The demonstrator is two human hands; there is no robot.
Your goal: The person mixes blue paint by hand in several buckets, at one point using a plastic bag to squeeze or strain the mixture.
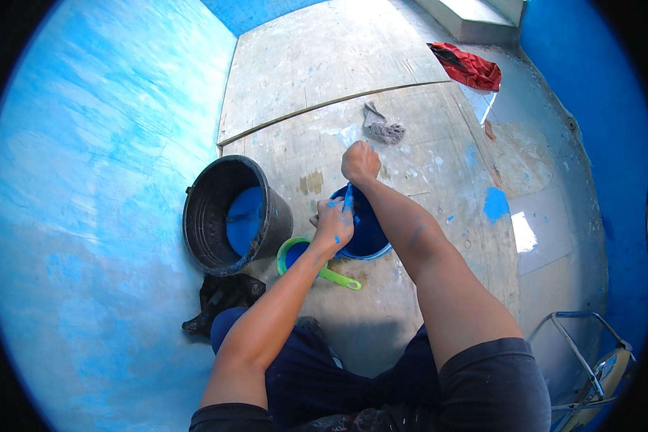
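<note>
A blue bucket (367, 229) with dark blue inside stands between my arms. My left hand (333, 225), flecked with blue paint, is closed over its left side. A narrow blue-coated piece (349, 198) shows at its fingers; its kind is unclear. Just beyond the bucket's far rim, my right hand (361, 163) is curled into a fist, and whatever it may hold is hidden. Partly behind my left wrist sits a green dipper (343, 279) with blue liquid in its cup. To the left, a large black bucket (271, 225) leans open toward me, blue paint inside.
A grey rag (383, 128) lies on the paint-spotted board (439, 151) beyond my hands. Farther right is a red cloth or bag (475, 70). A black plastic bag (230, 294) lies by my left knee. A metal-framed chair (590, 360) stands at the lower right. Blue walls (108, 216) flank the space.
</note>
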